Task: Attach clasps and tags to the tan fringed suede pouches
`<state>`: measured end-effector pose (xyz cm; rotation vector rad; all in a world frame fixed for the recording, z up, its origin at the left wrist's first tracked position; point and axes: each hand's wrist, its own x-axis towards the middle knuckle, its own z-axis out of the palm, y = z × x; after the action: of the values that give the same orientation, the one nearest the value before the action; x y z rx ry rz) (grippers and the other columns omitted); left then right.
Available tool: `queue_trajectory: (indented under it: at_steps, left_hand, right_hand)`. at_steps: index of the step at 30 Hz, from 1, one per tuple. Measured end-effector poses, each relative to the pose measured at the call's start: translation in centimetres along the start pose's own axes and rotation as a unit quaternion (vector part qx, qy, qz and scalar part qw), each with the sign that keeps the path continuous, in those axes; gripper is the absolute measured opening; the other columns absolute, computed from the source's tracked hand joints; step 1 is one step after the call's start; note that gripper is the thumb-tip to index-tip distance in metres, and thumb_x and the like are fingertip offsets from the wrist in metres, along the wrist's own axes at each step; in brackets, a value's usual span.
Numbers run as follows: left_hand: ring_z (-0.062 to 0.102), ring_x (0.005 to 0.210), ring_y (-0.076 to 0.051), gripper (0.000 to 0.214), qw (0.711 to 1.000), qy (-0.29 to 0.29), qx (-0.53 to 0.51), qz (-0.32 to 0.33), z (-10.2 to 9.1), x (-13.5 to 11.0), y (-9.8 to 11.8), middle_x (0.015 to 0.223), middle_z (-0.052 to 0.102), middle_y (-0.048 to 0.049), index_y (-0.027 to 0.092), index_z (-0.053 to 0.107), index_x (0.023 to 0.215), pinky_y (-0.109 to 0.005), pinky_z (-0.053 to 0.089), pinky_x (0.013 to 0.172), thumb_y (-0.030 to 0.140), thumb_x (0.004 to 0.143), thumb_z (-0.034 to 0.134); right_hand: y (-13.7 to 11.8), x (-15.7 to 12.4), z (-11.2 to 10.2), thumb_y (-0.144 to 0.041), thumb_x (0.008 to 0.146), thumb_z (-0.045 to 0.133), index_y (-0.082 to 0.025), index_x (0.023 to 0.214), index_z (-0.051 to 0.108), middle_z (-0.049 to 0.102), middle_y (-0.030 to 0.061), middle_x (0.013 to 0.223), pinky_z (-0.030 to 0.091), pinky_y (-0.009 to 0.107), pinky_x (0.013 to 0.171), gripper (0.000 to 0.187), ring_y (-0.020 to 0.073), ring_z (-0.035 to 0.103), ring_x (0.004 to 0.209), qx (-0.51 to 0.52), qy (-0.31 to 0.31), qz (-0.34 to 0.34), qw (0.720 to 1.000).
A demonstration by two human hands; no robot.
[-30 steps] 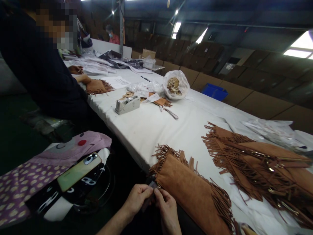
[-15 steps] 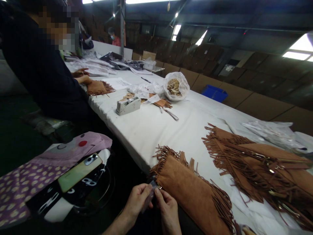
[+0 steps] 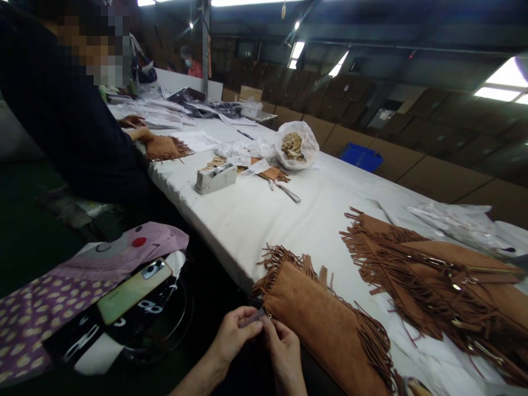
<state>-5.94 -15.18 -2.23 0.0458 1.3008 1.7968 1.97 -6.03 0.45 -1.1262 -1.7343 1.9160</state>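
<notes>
A brown suede fringed bag (image 3: 317,319) lies at the near edge of the white table, its fringes spread at both ends. Pinched between the thumb and fingers of my left hand (image 3: 233,338) is a thin greyish translucent strip (image 3: 254,317), at the bag's near left corner. My right hand (image 3: 285,352) is closed right beside it, fingertips together just below a small gold metal fitting (image 3: 268,314) on the bag. What those fingertips grip is hidden. To the right lie more brown fringed bags (image 3: 429,269) with gold zippers and straps.
On the white table (image 3: 325,203) are a tape dispenser (image 3: 215,179), small scissors-like snips (image 3: 289,192) and a plastic bag of strings (image 3: 295,147). A phone (image 3: 134,291) rests on cloth at left. A co-worker (image 3: 78,115) handles another fringed piece (image 3: 165,147).
My left fingers have shifted on the translucent strip, the thumb now lying flatter and less of the strip showing. The right hand and bag stay almost in place.
</notes>
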Motion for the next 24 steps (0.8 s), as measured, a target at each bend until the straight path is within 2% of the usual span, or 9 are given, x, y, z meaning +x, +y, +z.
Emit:
queue_trajectory:
  at_steps: [3,6,9,12,15,18,21,24]
  left_hand:
    - [0.049,0.055,-0.011,0.046,0.998,-0.017,0.066,0.015,-0.2,0.4,0.1,0.066,0.064,-0.0035,0.011,0.073,0.082,-0.022,0.036,0.050,0.052,0.061,0.077]
    - [0.040,0.045,-0.008,0.048,0.990,0.019,0.130,0.053,-0.1,0.7,0.0,0.055,0.058,-0.0020,0.011,0.072,0.067,-0.022,0.029,0.044,0.059,0.068,0.067]
    - [0.037,0.042,-0.008,0.048,0.978,0.053,0.182,0.092,0.1,0.6,-0.1,0.052,0.055,-0.0007,0.011,0.071,0.064,-0.023,0.026,0.042,0.057,0.073,0.061]
    - [0.038,0.044,-0.009,0.044,0.968,0.042,0.216,0.120,0.2,0.2,0.1,0.051,0.053,0.0005,0.011,0.072,0.067,-0.022,0.028,0.044,0.052,0.078,0.057]
    - [0.042,0.048,-0.010,0.043,0.960,0.030,0.238,0.145,0.3,-0.3,0.2,0.053,0.055,0.0003,0.012,0.071,0.065,-0.022,0.032,0.047,0.046,0.084,0.053]
    - [0.053,0.057,-0.013,0.037,0.948,0.048,0.257,0.182,0.6,-0.7,0.0,0.062,0.062,-0.0018,0.013,0.071,0.072,-0.022,0.042,0.054,0.039,0.088,0.050]
    - [0.061,0.067,-0.015,0.032,0.907,0.073,0.317,0.268,0.8,-1.1,-0.8,0.072,0.067,-0.0046,0.016,0.072,0.082,-0.023,0.048,0.064,0.031,0.092,0.046]
    - [0.063,0.070,-0.015,0.029,0.842,0.044,0.393,0.368,0.4,-1.5,-1.7,0.077,0.067,-0.0060,0.016,0.070,0.099,-0.023,0.050,0.066,0.023,0.094,0.042]
  right_hand:
    - [0.0,-0.1,0.0,-0.057,0.063,0.073,-0.011,0.062,0.071,0.053,-0.0006,0.044,0.036,0.024,0.045,0.046,0.0118,0.043,0.046,-0.002,-0.004,0.007,1.000]
    - [0.2,0.0,0.0,-0.058,0.064,0.072,-0.011,0.062,0.071,0.055,0.0007,0.047,0.035,0.023,0.046,0.047,0.0119,0.045,0.048,0.000,-0.002,0.023,1.000]
    - [0.5,0.4,-0.2,-0.056,0.059,0.075,-0.011,0.060,0.070,0.057,0.0013,0.049,0.035,0.023,0.046,0.045,0.0114,0.045,0.048,0.005,0.010,0.036,0.999]
    - [1.0,0.7,-0.2,-0.053,0.054,0.078,-0.011,0.057,0.068,0.056,0.0003,0.048,0.033,0.023,0.044,0.043,0.0093,0.042,0.045,0.032,0.015,0.048,0.998]
    - [1.2,0.6,0.1,-0.049,0.056,0.078,-0.012,0.052,0.063,0.053,-0.0014,0.046,0.031,0.022,0.043,0.040,0.0079,0.039,0.043,0.059,0.032,0.048,0.997]
    - [1.2,0.4,0.6,-0.045,0.057,0.078,-0.014,0.049,0.059,0.048,-0.0034,0.043,0.030,0.022,0.041,0.038,0.0070,0.036,0.042,0.083,0.057,0.050,0.994]
    - [1.0,0.3,0.8,-0.042,0.054,0.080,-0.013,0.050,0.059,0.045,-0.0048,0.042,0.028,0.021,0.040,0.036,0.0062,0.035,0.041,0.116,0.061,0.063,0.989]
    - [0.5,0.1,0.7,-0.038,0.050,0.084,-0.014,0.047,0.056,0.043,-0.0062,0.042,0.028,0.019,0.039,0.037,0.0047,0.034,0.040,0.157,0.039,0.094,0.982]
